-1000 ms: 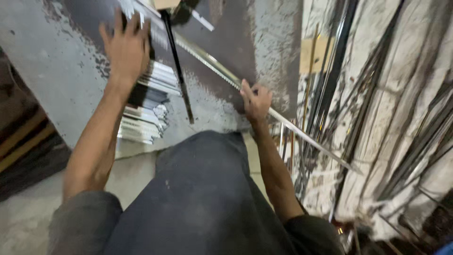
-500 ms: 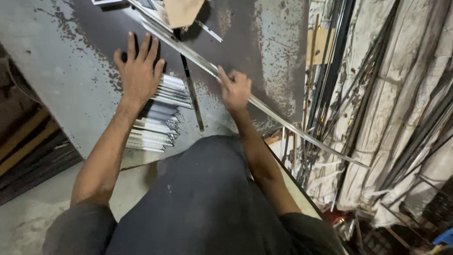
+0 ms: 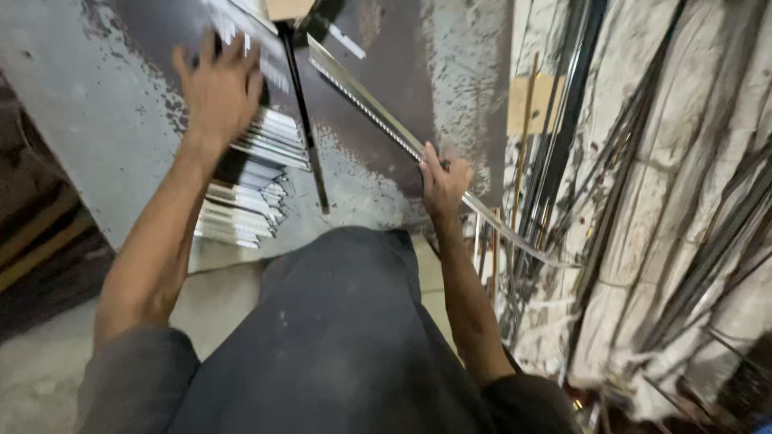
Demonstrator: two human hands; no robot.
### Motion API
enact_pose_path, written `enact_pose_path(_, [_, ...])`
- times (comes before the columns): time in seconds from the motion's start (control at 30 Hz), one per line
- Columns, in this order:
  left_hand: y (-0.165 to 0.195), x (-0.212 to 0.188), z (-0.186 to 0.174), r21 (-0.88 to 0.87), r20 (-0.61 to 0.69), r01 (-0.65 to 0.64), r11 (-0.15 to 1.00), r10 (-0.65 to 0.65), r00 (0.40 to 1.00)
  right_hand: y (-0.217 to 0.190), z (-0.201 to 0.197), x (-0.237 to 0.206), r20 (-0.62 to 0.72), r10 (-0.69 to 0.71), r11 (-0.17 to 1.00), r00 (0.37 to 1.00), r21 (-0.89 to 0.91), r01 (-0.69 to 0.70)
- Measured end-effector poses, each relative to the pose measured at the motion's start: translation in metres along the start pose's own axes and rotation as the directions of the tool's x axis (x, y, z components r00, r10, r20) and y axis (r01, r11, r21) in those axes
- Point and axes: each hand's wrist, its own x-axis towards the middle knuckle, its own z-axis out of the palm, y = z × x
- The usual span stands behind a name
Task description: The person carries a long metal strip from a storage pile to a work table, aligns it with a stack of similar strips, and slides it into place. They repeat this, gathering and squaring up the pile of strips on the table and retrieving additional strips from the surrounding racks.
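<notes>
Slid further down the long metal strip (image 3: 378,112) since half a second ago, right hand (image 3: 442,178) now closed around it near the worn table (image 3: 96,137) edge. Strip angled from top centre across table, past edge toward leaning rods (image 3: 563,161). Left hand (image 3: 219,90), fingers spread wide, pressed on stacked metal pieces (image 3: 249,189). Thin black bar (image 3: 304,120) lying between both hands.

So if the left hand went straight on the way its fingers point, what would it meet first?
Probably the pale strips lying just past the left hand's fingertips on the table; blur makes depth uncertain.
</notes>
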Motion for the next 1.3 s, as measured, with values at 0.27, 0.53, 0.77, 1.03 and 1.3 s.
enact_pose_path(0.27, [0.032, -0.072, -0.003, -0.15, 0.156, 0.169, 0.974, -0.145, 0.977, -0.037, -0.004, -0.022, 0.089, -0.101, 0.993, 0.991, 0.063, 0.095])
enact_pose_path(0.53, [0.007, -0.045, 0.016, -0.186, 0.004, 0.09, 0.978, -0.09, 0.996, -0.101, 0.041, 0.035, 0.051, -0.053, 0.999, 0.997, -0.005, 0.054])
enact_pose_path(0.77, [-0.004, -0.013, 0.024, 0.095, 0.009, 0.001, 0.995, -0.002, 1.0, -0.077, 0.033, 0.034, -0.019, -0.136, 0.989, 0.991, 0.054, 0.136])
enact_pose_path(1.03, [0.003, 0.005, 0.003, 0.186, 0.06, -0.053, 0.981, 0.042, 0.997, -0.01, 0.009, 0.018, -0.007, -0.071, 0.997, 0.997, -0.038, 0.071])
enact_pose_path(1.3, [0.016, -0.071, 0.011, -0.012, 0.091, 0.055, 0.998, -0.053, 0.994, -0.039, -0.001, 0.002, 0.023, -0.125, 0.991, 0.992, 0.051, 0.124])
